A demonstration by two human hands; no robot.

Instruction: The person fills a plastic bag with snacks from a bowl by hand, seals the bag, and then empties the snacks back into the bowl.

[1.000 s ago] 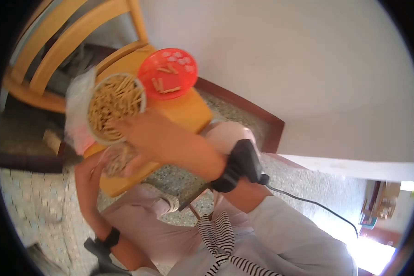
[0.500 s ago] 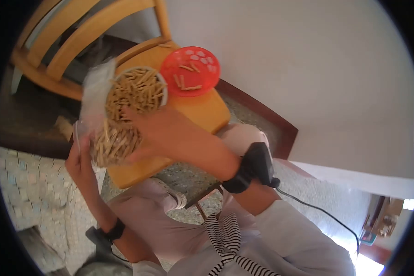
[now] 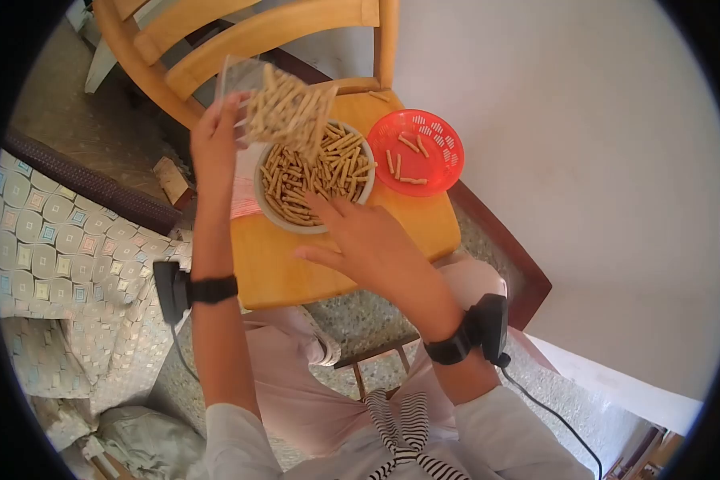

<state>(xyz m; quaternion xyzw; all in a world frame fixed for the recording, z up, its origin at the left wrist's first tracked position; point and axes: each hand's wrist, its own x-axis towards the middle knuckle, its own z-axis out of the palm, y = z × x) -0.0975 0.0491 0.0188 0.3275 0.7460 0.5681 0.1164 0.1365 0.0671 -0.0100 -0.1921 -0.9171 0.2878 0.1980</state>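
Observation:
My left hand (image 3: pixel 216 148) grips one edge of a clear plastic bag (image 3: pixel 288 108) partly filled with short tan sticks. The bag is raised and tilted above the back-left part of a round pale bowl (image 3: pixel 262 196). That bowl is full of the same tan sticks (image 3: pixel 296 176). My right hand (image 3: pixel 376 244) is at the bowl's near side, thumb spread and fingers stretched over the rim by the sticks. It holds nothing that I can see. Right of the bowl, a shallow red plastic basket (image 3: pixel 450 160) contains several loose sticks.
The bowl and basket stand on a wooden chair seat (image 3: pixel 280 280), with slatted backrest (image 3: pixel 272 36) behind. One stick (image 3: pixel 378 96) lies near the seat's back. A pale wall (image 3: pixel 568 144) rises on the right. Patterned cloth (image 3: pixel 56 248) hangs at left. Both wrists wear black strapped devices.
My left hand has lifted the bag from beside the bowl's near-left side to above its back-left. My right hand has come away from the bag to the bowl's near rim. The camera view has shifted.

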